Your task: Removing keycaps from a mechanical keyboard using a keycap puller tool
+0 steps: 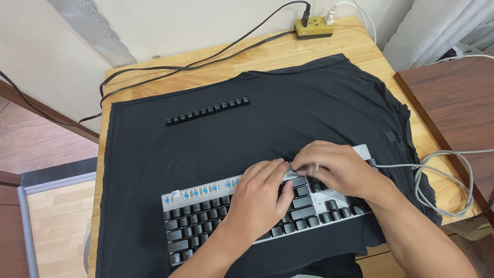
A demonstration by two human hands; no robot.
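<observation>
On the near part of a wooden bench (288, 54), over a black cloth (288, 113), lies a keyboard (206, 221) with its far key row partly stripped. Left hand (257, 198) rests flat on the keys, fingers extended. Right hand (334, 167) has fingers curled, apparently pinching a small tool; the grip is unclear. A row of removed keycaps (207, 111) lies far left.

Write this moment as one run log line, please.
left hand: on keyboard | right hand: fingers pinch small tool, top row | removed keycaps: rowed on black cloth
</observation>
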